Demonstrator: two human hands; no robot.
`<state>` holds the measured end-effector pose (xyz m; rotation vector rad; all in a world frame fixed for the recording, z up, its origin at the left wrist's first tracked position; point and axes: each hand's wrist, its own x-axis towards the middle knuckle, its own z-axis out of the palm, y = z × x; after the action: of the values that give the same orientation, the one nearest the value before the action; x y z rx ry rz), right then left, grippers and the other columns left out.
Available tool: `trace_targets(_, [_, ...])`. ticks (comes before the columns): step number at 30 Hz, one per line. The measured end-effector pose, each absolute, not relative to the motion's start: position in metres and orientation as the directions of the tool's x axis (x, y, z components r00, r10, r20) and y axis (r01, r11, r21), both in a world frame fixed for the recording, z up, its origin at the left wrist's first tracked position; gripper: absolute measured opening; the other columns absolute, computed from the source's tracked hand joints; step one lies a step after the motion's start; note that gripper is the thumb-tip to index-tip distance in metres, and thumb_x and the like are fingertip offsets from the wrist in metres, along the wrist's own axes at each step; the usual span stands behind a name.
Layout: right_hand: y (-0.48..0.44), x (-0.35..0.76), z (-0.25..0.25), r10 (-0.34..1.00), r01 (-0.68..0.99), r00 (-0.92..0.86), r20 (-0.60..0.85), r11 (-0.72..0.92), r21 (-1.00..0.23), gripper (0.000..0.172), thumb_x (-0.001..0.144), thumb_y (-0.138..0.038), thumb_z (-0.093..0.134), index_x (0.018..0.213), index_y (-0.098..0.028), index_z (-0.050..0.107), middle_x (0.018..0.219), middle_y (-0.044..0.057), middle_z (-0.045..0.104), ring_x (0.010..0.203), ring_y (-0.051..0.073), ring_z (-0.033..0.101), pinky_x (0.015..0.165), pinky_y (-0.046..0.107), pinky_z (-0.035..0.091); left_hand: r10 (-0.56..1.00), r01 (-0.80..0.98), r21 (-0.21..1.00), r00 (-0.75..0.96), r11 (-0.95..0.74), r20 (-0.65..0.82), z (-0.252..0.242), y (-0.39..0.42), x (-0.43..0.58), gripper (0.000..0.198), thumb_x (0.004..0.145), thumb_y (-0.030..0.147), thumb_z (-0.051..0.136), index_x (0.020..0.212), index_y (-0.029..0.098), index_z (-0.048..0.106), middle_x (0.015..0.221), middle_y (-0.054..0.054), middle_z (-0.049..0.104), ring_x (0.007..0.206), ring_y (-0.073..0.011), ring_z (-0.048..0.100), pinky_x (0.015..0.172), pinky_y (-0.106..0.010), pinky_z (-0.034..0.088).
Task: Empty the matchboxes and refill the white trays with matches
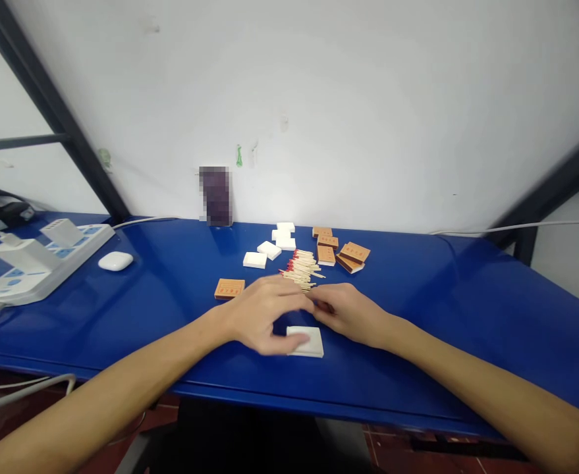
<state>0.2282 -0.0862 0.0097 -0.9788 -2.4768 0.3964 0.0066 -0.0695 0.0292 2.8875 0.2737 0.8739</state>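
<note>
My left hand [264,316] rests on the blue table [467,309], thumb pressed on a white matchbox tray [309,343] lying in front of me. My right hand [343,309] meets it fingertip to fingertip just above the tray, fingers pinched together near the front end of a pile of red-tipped matches [302,266]; what the pinch holds is hidden. An orange matchbox sleeve [229,288] lies left of my left hand. More white trays [269,250] and orange sleeves [341,250] lie behind the match pile.
A white power strip [37,260] with plugged chargers sits at the far left, a white earbud case [115,261] beside it. A dark blurred object [215,195] leans against the white wall. Black frame bars slant at both sides. The table's front edge is close below my forearms.
</note>
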Motion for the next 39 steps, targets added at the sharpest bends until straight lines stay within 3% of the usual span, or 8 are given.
trace_targets(3, [-0.086, 0.228, 0.009, 0.703, 0.585, -0.644, 0.302, 0.707, -0.398, 0.014, 0.089, -0.012, 0.054, 0.089, -0.016, 0.068, 0.066, -0.001, 0.061, 0.056, 0.011, 0.049, 0.058, 0.022, 0.037, 0.339, 0.379, 0.068, 0.715, -0.923, 0.611, 0.033, -0.059, 0.002, 0.032, 0.091, 0.028, 0.046, 0.062, 0.018, 0.056, 0.062, -0.001, 0.058, 0.065, -0.0150, 0.051, 0.071, -0.034, 0.038])
trace_targets(6, [-0.087, 0.228, 0.010, 0.697, 0.582, -0.655, 0.293, 0.712, -0.394, 0.015, 0.090, -0.014, 0.053, 0.088, -0.016, 0.067, 0.067, -0.001, 0.060, 0.057, 0.011, 0.049, 0.059, 0.022, 0.037, 0.400, 0.468, 0.038, 0.707, -0.883, 0.583, 0.035, -0.050, -0.005, 0.042, 0.093, 0.026, 0.045, 0.052, 0.017, 0.048, 0.051, 0.001, 0.049, 0.055, -0.0120, 0.044, 0.068, -0.033, 0.035])
trace_targets(13, [-0.089, 0.231, 0.012, 0.699, 0.578, -0.651, 0.296, 0.709, -0.403, 0.017, 0.093, -0.018, 0.051, 0.095, -0.017, 0.068, 0.067, -0.001, 0.062, 0.056, 0.011, 0.051, 0.058, 0.023, 0.039, 0.429, 0.459, 0.054, 0.774, -0.887, 0.465, 0.032, -0.046, -0.008, 0.040, 0.096, 0.026, 0.045, 0.059, 0.016, 0.056, 0.055, 0.001, 0.054, 0.052, -0.0112, 0.044, 0.056, -0.028, 0.032])
trace_targets(19, [-0.090, 0.229, 0.013, 0.711, 0.591, -0.649, 0.271, 0.695, -0.408, 0.024, 0.097, -0.018, 0.046, 0.103, -0.017, 0.069, 0.086, 0.004, 0.072, 0.071, 0.015, 0.062, 0.066, 0.025, 0.045, 0.439, 0.477, 0.027, 0.783, -0.878, 0.441, 0.033, -0.043, -0.009, 0.039, 0.095, 0.028, 0.046, 0.062, 0.015, 0.061, 0.065, -0.002, 0.057, 0.065, -0.0140, 0.052, 0.069, -0.031, 0.036])
trace_targets(26, [-0.090, 0.228, 0.012, 0.712, 0.605, -0.649, 0.266, 0.696, -0.387, 0.026, 0.098, -0.021, 0.045, 0.102, -0.018, 0.070, 0.088, 0.006, 0.073, 0.074, 0.017, 0.064, 0.068, 0.028, 0.047, 0.475, 0.493, 0.069, 0.778, -0.868, 0.411, 0.033, -0.040, -0.009, 0.040, 0.094, 0.025, 0.045, 0.057, 0.015, 0.057, 0.059, -0.001, 0.055, 0.062, -0.0133, 0.049, 0.071, -0.031, 0.036])
trace_targets(32, [-0.091, 0.229, 0.014, 0.697, 0.589, -0.664, 0.271, 0.711, -0.383, 0.027, 0.097, -0.020, 0.045, 0.105, -0.018, 0.071, 0.093, 0.006, 0.075, 0.078, 0.018, 0.067, 0.070, 0.029, 0.050, 0.496, 0.480, 0.148, 0.767, -0.865, 0.406, 0.032, -0.042, -0.010, 0.038, 0.093, 0.025, 0.046, 0.057, 0.016, 0.055, 0.055, 0.001, 0.054, 0.052, -0.0105, 0.043, 0.055, -0.027, 0.031])
trace_targets(39, [-0.091, 0.230, 0.013, 0.679, 0.561, -0.669, 0.301, 0.728, -0.394, 0.027, 0.097, -0.019, 0.045, 0.103, -0.018, 0.071, 0.093, 0.007, 0.075, 0.076, 0.017, 0.068, 0.069, 0.028, 0.051, 0.511, 0.478, 0.187, 0.764, -0.858, 0.394, 0.032, -0.042, -0.010, 0.040, 0.093, 0.025, 0.047, 0.056, 0.015, 0.053, 0.052, 0.002, 0.052, 0.048, -0.0091, 0.040, 0.053, -0.026, 0.029])
